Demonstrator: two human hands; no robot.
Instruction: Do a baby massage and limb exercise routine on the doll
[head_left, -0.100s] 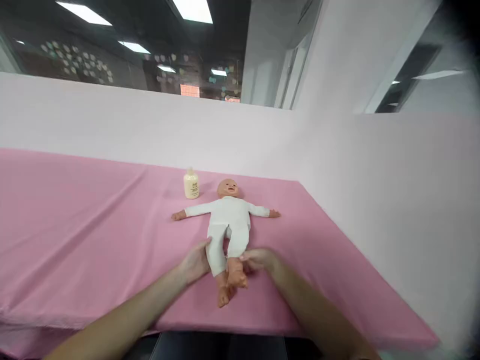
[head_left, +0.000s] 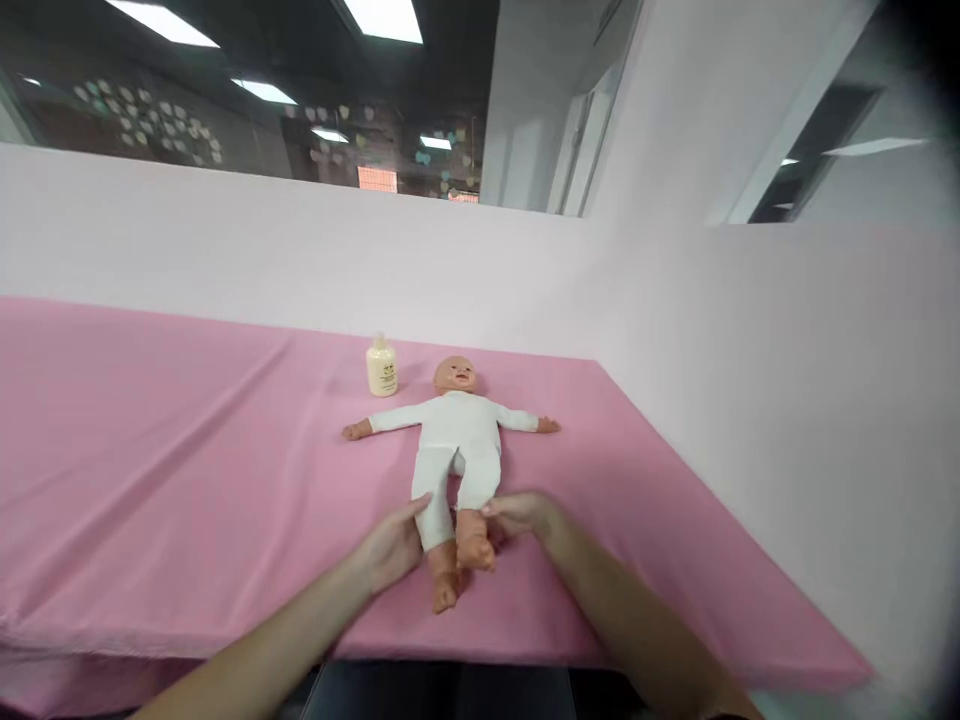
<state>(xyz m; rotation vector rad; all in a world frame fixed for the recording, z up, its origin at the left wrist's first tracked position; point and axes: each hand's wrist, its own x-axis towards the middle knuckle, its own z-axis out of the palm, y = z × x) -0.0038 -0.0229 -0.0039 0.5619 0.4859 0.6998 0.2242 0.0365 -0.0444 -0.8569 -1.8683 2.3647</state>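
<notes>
Two bare hands at the legs of a plastic baby doll in a white bodysuit (head_left: 457,445), lying face up on the pink tablecloth (head_left: 187,440).

The left hand (head_left: 391,548) cups the doll's left-side leg, fingers loosely curled against it. The right hand (head_left: 517,515) pinches the other leg near the ankle. A small cream plastic bottle (head_left: 382,367) stands just far-left of the doll's head.

Baby doll (head_left: 457,440) in a white bodysuit lies face up on the pink cloth, arms spread wide, bare feet nearest the camera.
</notes>
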